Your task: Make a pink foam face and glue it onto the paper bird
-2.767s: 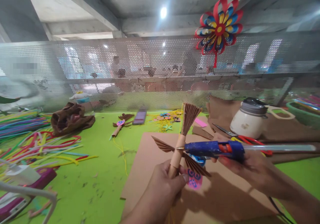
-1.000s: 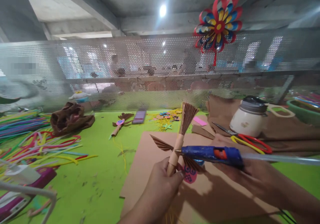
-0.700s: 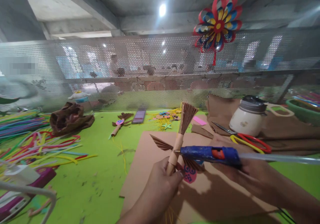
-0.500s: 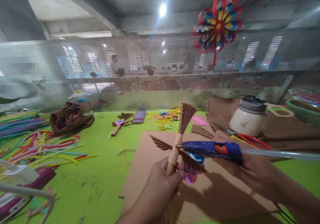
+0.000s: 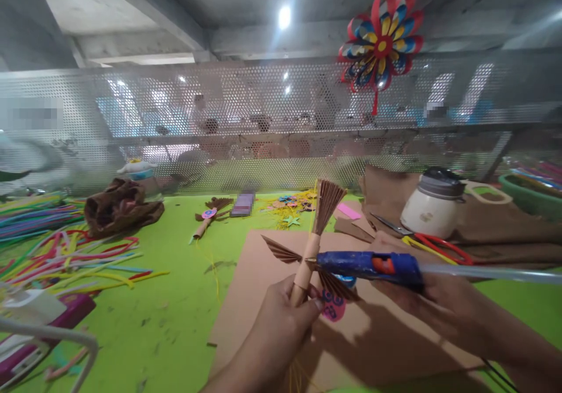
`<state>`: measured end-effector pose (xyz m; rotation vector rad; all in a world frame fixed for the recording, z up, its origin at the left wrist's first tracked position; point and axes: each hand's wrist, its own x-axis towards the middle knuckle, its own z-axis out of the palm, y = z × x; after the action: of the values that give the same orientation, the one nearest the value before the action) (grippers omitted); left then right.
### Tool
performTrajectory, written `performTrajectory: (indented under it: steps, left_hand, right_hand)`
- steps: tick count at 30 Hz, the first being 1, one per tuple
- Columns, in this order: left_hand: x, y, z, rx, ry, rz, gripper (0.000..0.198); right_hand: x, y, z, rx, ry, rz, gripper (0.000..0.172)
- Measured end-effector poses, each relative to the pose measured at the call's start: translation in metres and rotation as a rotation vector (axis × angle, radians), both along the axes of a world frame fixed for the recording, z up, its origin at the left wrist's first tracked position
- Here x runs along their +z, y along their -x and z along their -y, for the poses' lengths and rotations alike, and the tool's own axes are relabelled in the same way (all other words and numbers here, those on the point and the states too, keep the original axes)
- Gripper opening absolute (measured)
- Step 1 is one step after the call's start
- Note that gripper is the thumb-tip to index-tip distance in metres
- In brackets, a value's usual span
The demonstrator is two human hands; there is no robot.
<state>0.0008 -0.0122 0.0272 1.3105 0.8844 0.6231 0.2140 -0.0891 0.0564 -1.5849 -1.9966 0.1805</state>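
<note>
Between the thumb and fingers of my left hand (image 5: 283, 317) is the lower end of a rolled brown paper bird (image 5: 306, 264), tilted, with a pleated fan at its top and pleated wings at its sides. My right hand (image 5: 421, 299) is wrapped round a blue hot glue gun (image 5: 369, 267), whose nozzle touches, or nearly touches, the paper roll. A clear glue stick (image 5: 492, 273) sticks out of the gun's back. Beside my left fingertips hangs a pink round tag (image 5: 333, 305) with dark rings. A blue round item behind the wing is partly hidden.
Brown cardboard (image 5: 246, 299) lies under my hands on the green table (image 5: 175, 334). A similar paper bird (image 5: 206, 220) lies behind it. Coloured pipe cleaners (image 5: 100, 258) and a power strip (image 5: 65, 328) are left. Scissors (image 5: 443, 246) and a white jar (image 5: 432, 208) stand right.
The glue gun's nozzle has shifted slightly left and down along the paper roll. My left hand keeps its hold, and the whole view has moved a little.
</note>
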Motion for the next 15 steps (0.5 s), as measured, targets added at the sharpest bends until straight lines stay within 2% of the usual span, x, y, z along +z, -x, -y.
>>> performTrajectory:
  steps: [7, 11, 15]
  left_hand:
    - [0.0024, 0.0034, 0.0, -0.04, 0.074, 0.094, 0.021]
    - [0.0039, 0.0058, 0.0007, -0.089, 0.153, 0.159, 0.024]
    - [0.0089, 0.0076, 0.0039, -0.124, 0.256, 0.256, 0.026]
  right_hand:
    - [0.0048, -0.0009, 0.0008, 0.039, -0.068, -0.078, 0.024]
    - [0.0026, -0.0043, -0.0009, 0.023, -0.109, -0.211, 0.016]
    - [-0.0017, -0.0083, -0.0022, 0.019, -0.039, -0.332, 0.017]
